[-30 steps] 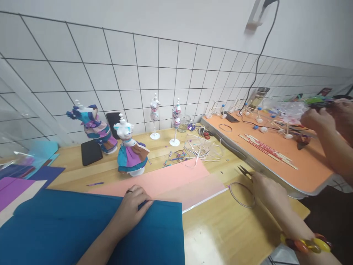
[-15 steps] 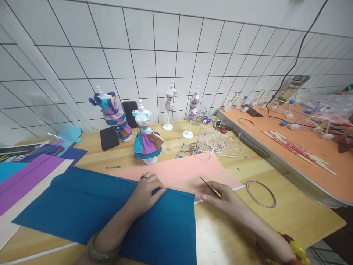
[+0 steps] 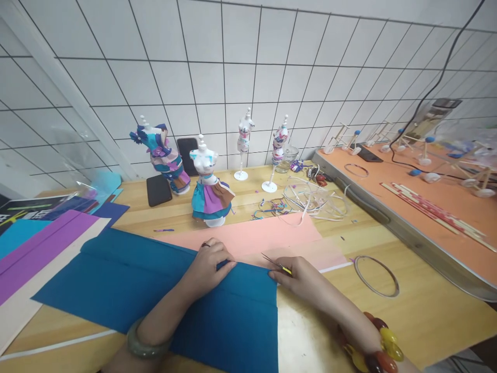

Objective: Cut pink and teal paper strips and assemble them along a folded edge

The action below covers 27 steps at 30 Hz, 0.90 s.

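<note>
A large teal crepe paper sheet with fold lines lies in front of me. My left hand is at its far edge, thumb and fingers closed on the paper there. Small yellow-handled scissors are gripped in my right hand, their thin blades pointing left, slightly apart, over the sheet's far edge near its right corner. The right fingertips are close to that corner; whether they touch it I cannot tell. Beyond the teal sheet lies a pink paper sheet, partly covered by it.
Dress-form figures stand at the back, one in a ruffled dress, one in a colourful skirt. Tangled pale strips and a ring lie to the right. Purple paper is at left. An orange table adjoins, holding sticks.
My right hand has moved left with the scissors, bringing the blades over the teal paper's far edge. The left hand keeps its place on the paper. The camera view has shifted slightly.
</note>
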{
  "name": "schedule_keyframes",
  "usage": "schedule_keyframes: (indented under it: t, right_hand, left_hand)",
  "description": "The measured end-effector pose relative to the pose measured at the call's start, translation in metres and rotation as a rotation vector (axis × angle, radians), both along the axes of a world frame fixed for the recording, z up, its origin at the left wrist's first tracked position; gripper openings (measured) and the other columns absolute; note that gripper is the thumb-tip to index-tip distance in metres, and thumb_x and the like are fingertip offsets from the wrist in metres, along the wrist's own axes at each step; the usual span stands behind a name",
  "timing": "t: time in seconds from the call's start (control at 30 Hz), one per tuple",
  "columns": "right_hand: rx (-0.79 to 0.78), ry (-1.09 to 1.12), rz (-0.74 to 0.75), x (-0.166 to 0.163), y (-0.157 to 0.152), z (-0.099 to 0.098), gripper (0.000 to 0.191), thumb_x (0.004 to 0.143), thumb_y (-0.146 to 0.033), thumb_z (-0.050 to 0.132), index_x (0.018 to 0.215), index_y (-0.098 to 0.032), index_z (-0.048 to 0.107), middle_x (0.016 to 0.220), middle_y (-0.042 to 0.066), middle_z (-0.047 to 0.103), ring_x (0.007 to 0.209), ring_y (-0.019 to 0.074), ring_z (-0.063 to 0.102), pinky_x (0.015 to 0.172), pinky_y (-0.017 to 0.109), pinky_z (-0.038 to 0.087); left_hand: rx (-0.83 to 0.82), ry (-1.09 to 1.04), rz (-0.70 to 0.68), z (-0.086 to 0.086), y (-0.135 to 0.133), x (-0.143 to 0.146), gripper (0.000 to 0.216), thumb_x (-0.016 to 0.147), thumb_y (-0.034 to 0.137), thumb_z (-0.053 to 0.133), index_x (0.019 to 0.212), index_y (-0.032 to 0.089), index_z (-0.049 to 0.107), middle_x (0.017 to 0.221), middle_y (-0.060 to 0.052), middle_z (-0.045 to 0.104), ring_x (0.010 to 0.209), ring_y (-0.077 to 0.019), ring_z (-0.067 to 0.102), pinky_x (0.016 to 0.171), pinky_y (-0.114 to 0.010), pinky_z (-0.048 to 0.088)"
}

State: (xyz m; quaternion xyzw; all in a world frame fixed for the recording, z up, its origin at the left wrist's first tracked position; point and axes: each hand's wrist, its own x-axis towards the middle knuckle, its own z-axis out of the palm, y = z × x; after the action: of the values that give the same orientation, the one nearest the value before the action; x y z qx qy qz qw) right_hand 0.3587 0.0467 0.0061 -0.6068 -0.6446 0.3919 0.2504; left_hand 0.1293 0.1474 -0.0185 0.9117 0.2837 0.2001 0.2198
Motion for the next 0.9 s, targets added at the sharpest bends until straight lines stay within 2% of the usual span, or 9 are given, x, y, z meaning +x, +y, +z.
schedule_keyframes:
  t: [0.17,0.33,0.47,0.67,0.77,0.9]
  right_hand:
    - [0.014,-0.093,-0.02,0.005,-0.002,-0.002,0.023,0.086,-0.032,0.048,0.078,-0.019,0.065,0.08,0.002,0.069,0.073,0.0184,0.061,0.067,0.026,0.043]
    - [0.067,-0.157,-0.008,0.004,-0.005,0.002,0.024,0.087,-0.031,0.045,0.083,-0.021,0.066,0.086,0.004,0.07,0.077,0.0207,0.062,0.066,0.027,0.043]
    - [0.101,-0.141,0.02,0.004,-0.006,0.003,0.024,0.087,-0.029,0.043,0.092,-0.023,0.066,0.092,0.004,0.07,0.083,0.0213,0.063,0.07,0.027,0.044]
    - [0.075,-0.177,-0.002,0.008,-0.005,-0.005,0.026,0.089,-0.033,0.042,0.079,-0.02,0.063,0.078,0.004,0.069,0.071,0.02,0.062,0.065,0.027,0.044]
    - [0.053,-0.106,-0.015,0.013,-0.006,-0.002,0.025,0.088,-0.039,0.046,0.091,-0.021,0.063,0.09,0.005,0.069,0.082,0.0213,0.063,0.071,0.028,0.045]
    - [-0.014,-0.018,-0.016,0.027,-0.01,0.009,0.038,0.088,-0.048,0.043,0.111,-0.021,0.058,0.112,0.007,0.064,0.102,0.0234,0.058,0.086,0.032,0.043]
  left_hand:
    - [0.009,0.025,0.007,0.005,-0.002,0.001,0.019,0.087,0.03,0.052,0.077,0.02,0.065,0.076,-0.003,0.061,0.081,-0.0179,0.05,0.075,-0.033,0.037]
    - [0.015,0.123,0.023,0.016,-0.009,0.01,0.017,0.084,0.035,0.057,0.082,0.021,0.066,0.079,-0.004,0.062,0.084,-0.0194,0.05,0.074,-0.033,0.038]
    - [0.034,0.185,-0.017,0.019,-0.016,0.022,0.018,0.086,0.033,0.054,0.081,0.02,0.065,0.08,-0.004,0.063,0.085,-0.0192,0.051,0.076,-0.033,0.037]
    - [0.017,0.136,-0.042,0.013,-0.017,0.027,0.018,0.089,0.026,0.05,0.08,0.019,0.064,0.078,-0.003,0.063,0.082,-0.0176,0.051,0.074,-0.032,0.037]
    - [-0.024,0.053,-0.038,0.009,-0.016,0.024,0.017,0.088,0.025,0.05,0.08,0.018,0.064,0.076,-0.003,0.063,0.079,-0.0166,0.051,0.073,-0.031,0.037]
    - [-0.063,-0.018,-0.035,0.007,-0.015,0.023,0.017,0.088,0.023,0.051,0.079,0.018,0.064,0.074,-0.003,0.063,0.077,-0.016,0.051,0.073,-0.031,0.037]
